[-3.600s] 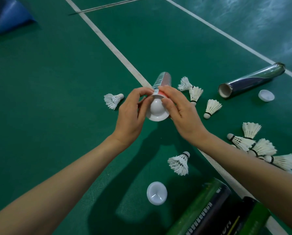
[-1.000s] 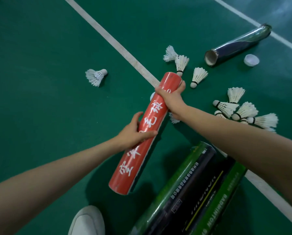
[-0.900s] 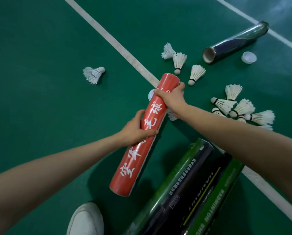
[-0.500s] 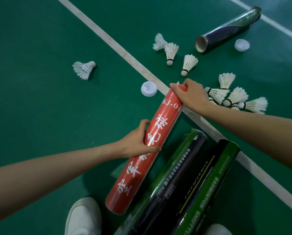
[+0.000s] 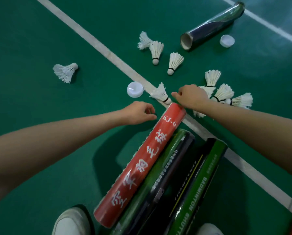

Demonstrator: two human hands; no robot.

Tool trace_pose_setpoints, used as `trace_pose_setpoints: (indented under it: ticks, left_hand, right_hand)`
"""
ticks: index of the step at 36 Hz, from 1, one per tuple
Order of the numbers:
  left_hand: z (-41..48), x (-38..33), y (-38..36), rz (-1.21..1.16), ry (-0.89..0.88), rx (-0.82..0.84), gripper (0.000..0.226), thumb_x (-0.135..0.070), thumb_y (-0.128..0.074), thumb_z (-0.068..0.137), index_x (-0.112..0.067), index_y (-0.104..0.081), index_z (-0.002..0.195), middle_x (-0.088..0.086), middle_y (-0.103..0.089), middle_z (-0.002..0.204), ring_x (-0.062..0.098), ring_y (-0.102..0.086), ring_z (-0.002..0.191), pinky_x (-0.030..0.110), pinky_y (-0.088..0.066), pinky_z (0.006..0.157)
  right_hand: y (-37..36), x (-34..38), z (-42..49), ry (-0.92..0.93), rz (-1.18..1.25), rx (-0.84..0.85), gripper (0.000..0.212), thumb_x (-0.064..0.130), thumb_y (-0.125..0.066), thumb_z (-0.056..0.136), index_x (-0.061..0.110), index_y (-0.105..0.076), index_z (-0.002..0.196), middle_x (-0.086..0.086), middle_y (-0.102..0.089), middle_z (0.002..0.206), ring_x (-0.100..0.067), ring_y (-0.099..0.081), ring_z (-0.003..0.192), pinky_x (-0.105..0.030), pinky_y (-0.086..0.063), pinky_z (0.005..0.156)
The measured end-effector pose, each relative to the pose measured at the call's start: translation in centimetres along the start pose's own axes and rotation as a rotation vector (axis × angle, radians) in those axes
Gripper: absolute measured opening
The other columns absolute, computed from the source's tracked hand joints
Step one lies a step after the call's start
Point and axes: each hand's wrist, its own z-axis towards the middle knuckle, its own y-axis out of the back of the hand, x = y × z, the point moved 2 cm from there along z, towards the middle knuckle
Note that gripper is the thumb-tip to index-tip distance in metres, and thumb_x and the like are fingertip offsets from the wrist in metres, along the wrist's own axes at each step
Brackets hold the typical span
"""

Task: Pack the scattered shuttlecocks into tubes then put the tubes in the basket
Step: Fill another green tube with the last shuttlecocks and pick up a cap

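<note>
A red tube with white characters lies on the green floor beside two green-and-black tubes. My left hand hovers just left of its far end, fingers loosely curled, holding nothing. My right hand is at the red tube's far end, fingers bent, next to a shuttlecock lying on the white line. Several shuttlecocks cluster behind my right wrist. Others lie farther off, and one lies alone at left.
An open dark shiny tube lies at the back right with a white cap beside it. Another white cap sits near the white court line. My white shoes show at the bottom edge.
The red tube has been laid down against the green-and-black tubes. My left hand let go of it and moved forward. My right hand came off its end, towards the nearby shuttlecock.
</note>
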Motion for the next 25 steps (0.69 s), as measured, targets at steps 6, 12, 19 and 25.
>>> trace_pose_setpoints:
  ticks: [6,12,19,25]
  left_hand:
    - [6.0,-1.0,5.2,-0.076,0.094,-0.226,0.030,-0.024,-0.061,0.089,-0.010,-0.063,0.116,0.005,-0.064,0.112,0.022,-0.060,0.102,0.027,-0.045,0.086]
    - [12.7,-1.2,8.0,-0.141,0.330,-0.197,0.011,-0.020,-0.057,0.088,-0.011,-0.052,0.087,0.007,-0.053,0.092,0.024,-0.051,0.081,0.029,-0.039,0.066]
    - [17.5,1.2,6.6,0.148,0.549,-0.145,0.078,-0.042,-0.049,0.094,-0.001,-0.013,0.150,0.016,0.004,0.159,0.034,0.001,0.146,0.055,-0.013,0.114]
    - [19.4,2.0,6.6,0.122,0.559,-0.159,0.096,-0.048,-0.058,0.090,0.005,-0.004,0.149,0.020,0.002,0.158,0.037,-0.002,0.146,0.054,-0.020,0.115]
  right_hand:
    - [3.6,-3.0,6.3,-0.136,0.346,-0.176,0.038,0.031,-0.050,0.093,0.011,-0.050,0.126,-0.015,-0.056,0.121,-0.033,-0.056,0.105,-0.035,-0.043,0.079]
    - [4.4,-4.9,12.0,-0.318,0.666,-0.174,0.052,0.024,-0.050,0.093,0.017,-0.034,0.141,-0.019,-0.039,0.136,-0.035,-0.052,0.109,-0.037,-0.046,0.089]
    - [4.4,-4.5,17.1,-0.280,0.667,-0.230,0.052,0.012,-0.043,0.094,0.026,-0.034,0.144,-0.014,-0.023,0.142,-0.036,-0.043,0.118,-0.033,-0.041,0.090]
    - [4.1,-4.2,20.5,-0.262,0.482,-0.101,0.067,-0.006,-0.035,0.092,0.035,-0.034,0.145,-0.003,0.018,0.159,-0.038,0.000,0.146,-0.038,-0.032,0.104]
